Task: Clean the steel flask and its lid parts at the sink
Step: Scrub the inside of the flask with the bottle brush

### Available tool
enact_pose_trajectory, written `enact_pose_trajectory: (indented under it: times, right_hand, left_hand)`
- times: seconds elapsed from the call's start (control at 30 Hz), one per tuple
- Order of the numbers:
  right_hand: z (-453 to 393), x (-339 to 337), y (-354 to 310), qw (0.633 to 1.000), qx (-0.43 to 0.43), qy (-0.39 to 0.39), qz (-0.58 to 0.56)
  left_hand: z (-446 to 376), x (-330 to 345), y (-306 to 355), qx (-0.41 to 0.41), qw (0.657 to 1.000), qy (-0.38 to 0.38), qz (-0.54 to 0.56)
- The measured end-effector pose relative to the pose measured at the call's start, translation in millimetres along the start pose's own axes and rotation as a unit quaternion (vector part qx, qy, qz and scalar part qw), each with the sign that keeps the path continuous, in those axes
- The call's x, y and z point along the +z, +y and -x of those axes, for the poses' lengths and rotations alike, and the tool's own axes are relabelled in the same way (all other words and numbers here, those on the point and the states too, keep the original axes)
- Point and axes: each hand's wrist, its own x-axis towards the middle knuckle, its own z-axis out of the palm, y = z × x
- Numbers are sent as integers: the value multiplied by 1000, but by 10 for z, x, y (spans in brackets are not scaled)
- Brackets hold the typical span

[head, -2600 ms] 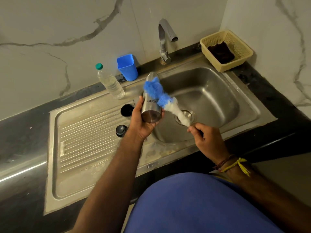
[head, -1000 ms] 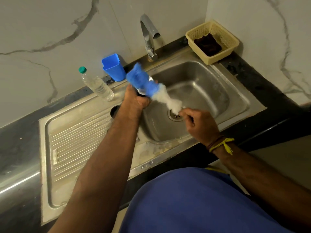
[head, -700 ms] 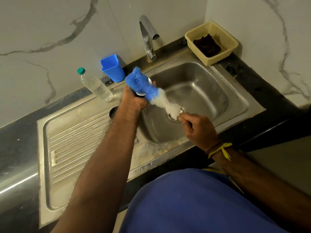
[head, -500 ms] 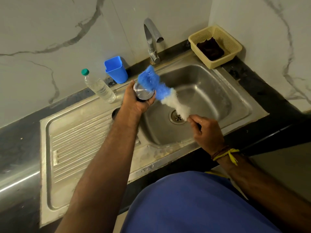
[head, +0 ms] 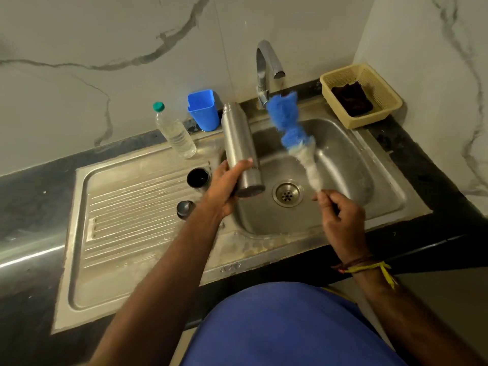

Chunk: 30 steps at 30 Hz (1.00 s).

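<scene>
Your left hand [head: 224, 187] grips the steel flask [head: 241, 149] over the sink [head: 351, 167] edge, base toward you. Your right hand [head: 340, 215] pinches the bottle brush [head: 293, 133] handle. Yellow basket [head: 388, 112] holds something dark, possibly cloth. Two lid parts [head: 198, 178] sit on the drainboard.
</scene>
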Motion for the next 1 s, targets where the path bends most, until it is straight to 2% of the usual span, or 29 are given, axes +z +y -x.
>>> enact_pose_trajectory:
  times: [0.1,0.27,0.4,0.53,0.7,0.83,1.0]
  right_hand:
    - [-19,28,-61,997,-9,-72,25]
    - [-95,207,-293,993,-61,-96,43]
    - [-191,341,-355,983,-103,-120,98]
    - [-169,187,-345,985,-84,-118,94]
    - [-201,395,-479,972,-151,-143,112]
    - [-223,284,-430,978,-124,-132,99]
    - [-235,338,-526,982,-32,-185,30]
  left_hand:
    - [115,-133,-152,59,995,8,-82]
    - [222,-274,-357,102,983,38,-148]
    - [338,-416,-444,131,953,86,-260]
    - [477,-681,-373,174,911,170,-334]
    - [601,-730,-320,187,858,181,-443]
    - [642,-785,-297,181,870,206,-411]
    - [597,-752,-339,182,917,181,-307]
